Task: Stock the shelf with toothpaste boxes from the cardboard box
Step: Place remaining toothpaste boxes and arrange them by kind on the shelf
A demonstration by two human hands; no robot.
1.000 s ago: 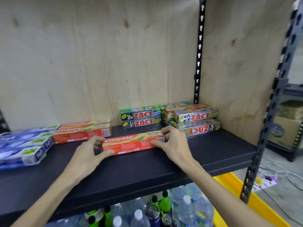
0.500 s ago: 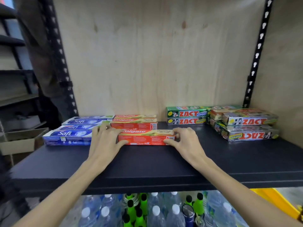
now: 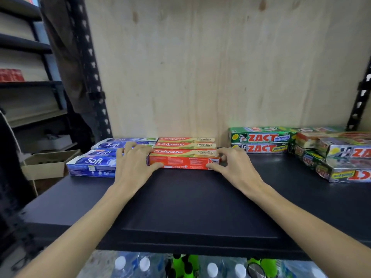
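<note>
A red Colgate toothpaste box (image 3: 184, 162) lies lengthwise on the black shelf (image 3: 200, 207), directly in front of two more Colgate boxes (image 3: 185, 145). My left hand (image 3: 134, 165) holds its left end, thumb on the front face and fingers reaching over the top. My right hand (image 3: 232, 167) pinches the right end, thumb in front and fingers curled behind. An open cardboard box (image 3: 44, 167) stands lower down, beyond the shelf's left edge.
Blue Safi boxes (image 3: 92, 163) lie in a row touching the Colgate boxes on the left. Green Zact boxes (image 3: 261, 137) stand at the back right, with a skewed Zact stack (image 3: 341, 157) further right. Water bottles (image 3: 212, 267) fill the shelf below. A plywood panel backs the shelf.
Both hands slid the Colgate box back and left until it sits against the other Colgate boxes, next to the Safi row. My view has turned left.
</note>
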